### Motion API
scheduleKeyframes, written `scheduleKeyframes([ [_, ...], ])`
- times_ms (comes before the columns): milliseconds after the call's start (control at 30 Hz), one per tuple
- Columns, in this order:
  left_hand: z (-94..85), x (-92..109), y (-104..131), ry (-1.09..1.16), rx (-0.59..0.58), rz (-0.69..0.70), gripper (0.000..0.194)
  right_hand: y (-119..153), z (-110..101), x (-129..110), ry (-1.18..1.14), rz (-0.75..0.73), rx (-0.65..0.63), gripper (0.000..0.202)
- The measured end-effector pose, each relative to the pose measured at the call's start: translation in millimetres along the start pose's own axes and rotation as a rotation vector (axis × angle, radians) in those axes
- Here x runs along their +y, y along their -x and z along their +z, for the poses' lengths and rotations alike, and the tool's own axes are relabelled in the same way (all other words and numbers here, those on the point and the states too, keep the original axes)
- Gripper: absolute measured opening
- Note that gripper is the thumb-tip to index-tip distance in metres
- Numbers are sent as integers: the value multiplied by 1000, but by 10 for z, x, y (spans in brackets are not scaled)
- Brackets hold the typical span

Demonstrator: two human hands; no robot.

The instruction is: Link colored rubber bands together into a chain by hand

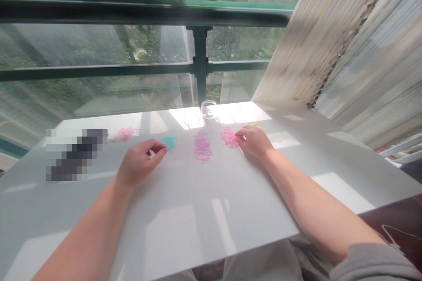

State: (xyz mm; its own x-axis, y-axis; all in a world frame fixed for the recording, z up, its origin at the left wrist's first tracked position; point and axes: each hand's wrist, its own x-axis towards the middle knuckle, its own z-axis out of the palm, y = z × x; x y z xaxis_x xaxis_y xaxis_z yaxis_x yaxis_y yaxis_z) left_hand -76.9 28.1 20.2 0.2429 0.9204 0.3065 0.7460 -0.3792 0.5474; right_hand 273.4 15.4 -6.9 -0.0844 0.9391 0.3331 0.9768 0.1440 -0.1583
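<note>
On the white table (171, 180) lie small piles of thin, coloured strands that look like tiny rubber bands. My left hand (140, 160) is at the near left edge of the blue pile (169, 142), thumb and forefinger pinched together; what is between them is too small to make out. My right hand (255, 140) has its fingertips closed at the right side of the bright pink pile (228, 137), touching it. Between the hands lies a purple-pink pile (202, 146). A lighter pink pile (126, 133) sits beyond my left hand.
A clear round container (209, 109) stands at the table's far edge. A blurred-out dark object (79, 153) lies at the left. Some yellowish strands (262, 126) show behind my right hand. Beyond the table are a green railing (199, 44) with glass, and a pale curtain (316, 30) at right.
</note>
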Motion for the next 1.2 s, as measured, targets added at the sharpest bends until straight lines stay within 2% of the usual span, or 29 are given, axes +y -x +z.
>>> scheduleKeyframes([
  [200, 2, 4, 7, -10, -10, -4, 22, 22, -10, 12, -43, -13, -2, 23],
  [367, -3, -2, 1, -13, -8, -16, 24, 29, -13, 31, -97, 3, -2, 33],
  [467, -47, -55, -22, -38, 28, -35, 24, 33, -20, 44, -142, 16, 19, 38],
  [567, -140, -170, -59, -97, 124, -121, 25, 50, -38, 53, -207, 42, 62, 41],
  [733, -310, -429, -119, -181, 237, -326, 28, 90, -38, 61, -260, 2, 105, 29],
  [867, -347, -567, -138, -259, 147, -487, 28, 114, 0, 50, -284, -51, 96, 25],
  [1000, -280, -631, -117, -250, 61, -481, 32, 137, 13, 23, -294, -67, 103, 23],
  [1200, -183, -722, -113, -248, 44, -475, 33, 151, -29, -19, -308, -84, 100, 21],
])
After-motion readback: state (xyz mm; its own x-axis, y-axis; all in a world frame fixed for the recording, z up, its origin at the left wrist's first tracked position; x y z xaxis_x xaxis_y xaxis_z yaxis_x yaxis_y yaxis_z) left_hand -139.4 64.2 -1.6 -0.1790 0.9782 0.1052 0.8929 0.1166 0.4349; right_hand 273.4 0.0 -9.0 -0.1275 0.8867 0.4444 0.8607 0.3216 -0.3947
